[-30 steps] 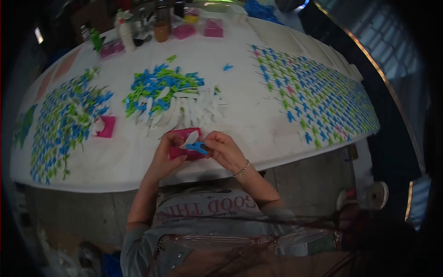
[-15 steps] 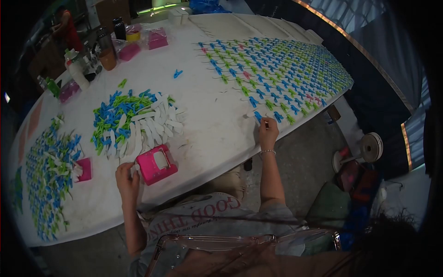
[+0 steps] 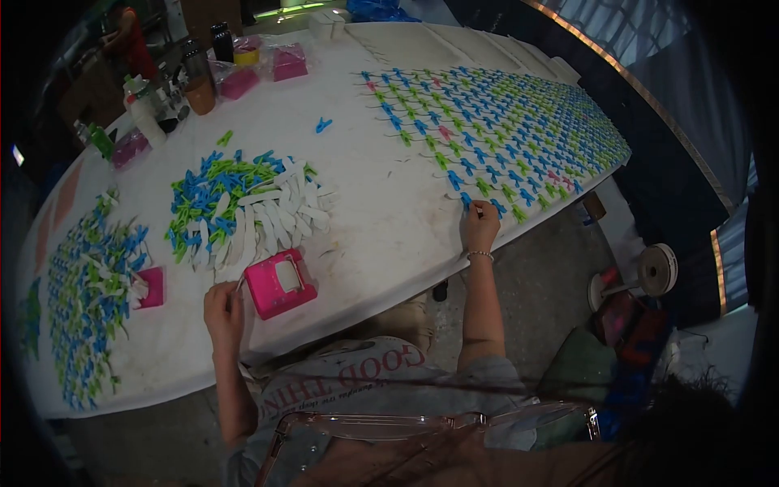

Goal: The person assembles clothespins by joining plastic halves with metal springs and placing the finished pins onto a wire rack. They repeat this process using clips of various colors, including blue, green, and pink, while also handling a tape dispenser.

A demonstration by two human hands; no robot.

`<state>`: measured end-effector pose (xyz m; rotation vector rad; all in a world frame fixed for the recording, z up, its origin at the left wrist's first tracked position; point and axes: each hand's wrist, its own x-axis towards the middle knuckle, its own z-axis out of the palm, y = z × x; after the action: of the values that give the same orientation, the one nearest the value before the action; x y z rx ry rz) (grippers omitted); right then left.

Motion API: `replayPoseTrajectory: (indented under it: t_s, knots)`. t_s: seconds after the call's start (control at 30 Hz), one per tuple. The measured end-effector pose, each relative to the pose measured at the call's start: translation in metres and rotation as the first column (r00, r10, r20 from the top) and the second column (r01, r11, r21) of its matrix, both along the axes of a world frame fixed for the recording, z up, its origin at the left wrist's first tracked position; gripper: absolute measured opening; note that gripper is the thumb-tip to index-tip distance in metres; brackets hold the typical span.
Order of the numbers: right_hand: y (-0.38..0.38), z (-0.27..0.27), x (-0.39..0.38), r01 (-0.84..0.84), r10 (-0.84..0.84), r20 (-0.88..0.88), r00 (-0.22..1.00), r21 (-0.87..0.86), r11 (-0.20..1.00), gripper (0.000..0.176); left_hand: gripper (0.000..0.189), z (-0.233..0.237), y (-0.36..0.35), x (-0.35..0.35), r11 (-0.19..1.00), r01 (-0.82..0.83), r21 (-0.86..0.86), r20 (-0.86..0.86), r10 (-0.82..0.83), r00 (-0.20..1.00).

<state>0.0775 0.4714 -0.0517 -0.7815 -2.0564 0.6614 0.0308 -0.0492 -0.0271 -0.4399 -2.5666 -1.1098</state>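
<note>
Two hands reach over the near edge of a white-covered table [image 3: 373,235]. The right hand [image 3: 484,223] has its fingers bent and drawn close together, right at a blue clip [image 3: 466,200] close to the near edge; whether it pinches the clip, I cannot tell. That clip lies beside rows of blue, green and a few pink clips [image 3: 519,130], spread toward the table's right end.

The left hand [image 3: 224,315] rests at the near edge, fingers curled, just beside a pink box [image 3: 268,294] with a white piece in its top; what it may hold is unclear. Beyond the box lie white strips [image 3: 280,221] against a heap of blue and green clips [image 3: 199,195]. Toward the left end, a second pink box [image 3: 152,286] sits beside another pile of clips [image 3: 77,316]. Bottles [image 3: 146,118] stand along the far left edge.
</note>
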Motion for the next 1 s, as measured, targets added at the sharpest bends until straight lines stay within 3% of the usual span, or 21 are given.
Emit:
replayPoseTrajectory:
  t_s: [0.1, 0.2, 0.23, 0.27, 0.3, 0.37, 0.4, 0.47, 0.5, 0.53, 0.6, 0.73, 0.8, 0.83, 0.9, 0.93, 1.0]
  knots:
    - [-0.014, 0.009, 0.002, 0.017, -0.025, -0.120, 0.992, -0.069, 0.997, 0.012, 0.015, -0.002, -0.011, -0.004, 0.998, 0.013, 0.069, -0.090, -0.007, 0.996]
    - [-0.043, 0.021, 0.004, -0.036, 0.037, -0.099, 0.994, 0.010, 0.999, 0.012, 0.015, -0.004, -0.028, -0.011, 0.985, -0.031, 0.172, -0.111, 0.051, 0.992]
    - [-0.056, 0.022, 0.001, -0.039, 0.040, -0.096, 0.995, 0.008, 0.999, 0.012, 0.020, -0.008, -0.035, -0.016, 0.934, -0.021, 0.356, -0.038, 0.037, 0.999]
    - [-0.072, 0.022, -0.003, -0.210, 0.211, -0.111, 0.971, 0.015, 0.978, 0.012, 0.026, -0.013, -0.040, -0.019, 0.850, -0.024, 0.527, 0.031, 0.009, 0.999]
    - [-0.090, 0.023, -0.007, -0.374, 0.374, -0.125, 0.919, 0.024, 0.927, 0.011, 0.026, -0.001, -0.034, -0.018, 0.851, -0.028, 0.525, 0.034, 0.012, 0.999]
    - [-0.138, 0.041, -0.015, -0.619, 0.615, -0.074, 0.785, -0.064, 0.783, 0.011, 0.042, 0.038, -0.008, -0.014, 0.698, 0.049, 0.714, 0.071, -0.143, 0.987]
    - [-0.160, 0.044, -0.020, -0.729, 0.723, -0.098, 0.684, -0.111, 0.675, 0.011, 0.042, 0.045, 0.001, -0.013, 0.698, 0.049, 0.715, 0.070, -0.141, 0.987]
    - [-0.205, 0.054, -0.024, -0.872, 0.866, -0.166, 0.472, -0.230, 0.431, 0.013, 0.052, 0.055, 0.017, -0.012, 0.612, 0.166, 0.773, 0.091, -0.366, 0.926]
    - [-0.224, 0.063, -0.025, -0.905, 0.904, -0.213, 0.370, -0.301, 0.300, 0.014, 0.052, 0.058, 0.028, -0.011, 0.613, 0.165, 0.773, 0.090, -0.363, 0.928]
    - [-0.238, 0.072, -0.025, -0.908, 0.907, -0.214, 0.362, -0.299, 0.292, 0.014, 0.052, 0.061, 0.039, -0.010, 0.594, 0.202, 0.779, 0.084, -0.419, 0.904]
    - [-0.262, 0.085, -0.025, -0.801, 0.894, -0.407, 0.185, -0.590, -0.103, 0.017, 0.053, 0.066, 0.058, -0.008, 0.551, 0.255, 0.795, 0.063, -0.493, 0.868]
    - [-0.271, 0.073, -0.040, -0.726, 0.890, -0.444, 0.106, -0.646, -0.236, 0.018, 0.052, 0.064, 0.060, -0.015, 0.583, 0.282, 0.762, 0.053, -0.491, 0.870]
    - [-0.269, 0.072, -0.044, -0.827, 0.921, -0.370, 0.120, -0.550, -0.113, 0.016, 0.048, 0.055, 0.055, -0.022, 0.608, 0.254, 0.753, 0.064, -0.450, 0.891]
    - [-0.269, 0.074, -0.044, -0.820, 0.923, -0.375, 0.088, -0.553, -0.147, 0.016, 0.044, 0.053, 0.053, -0.024, 0.604, 0.275, 0.748, 0.053, -0.468, 0.882]
    - [-0.270, 0.079, -0.044, -0.878, 0.968, -0.223, 0.119, -0.479, -0.002, 0.015, 0.039, 0.049, 0.047, -0.028, 0.609, 0.281, 0.742, 0.047, -0.465, 0.884]
    - [-0.272, 0.077, -0.045, -0.876, 0.969, -0.225, 0.098, -0.483, -0.023, 0.015, 0.033, 0.047, 0.044, -0.031, 0.619, 0.277, 0.735, 0.057, -0.463, 0.884]
    - [-0.275, 0.069, -0.048, -0.962, 0.985, -0.071, 0.155, -0.237, 0.135, 0.016, 0.027, 0.041, 0.037, -0.035, 0.633, 0.264, 0.728, 0.070, -0.450, 0.890]
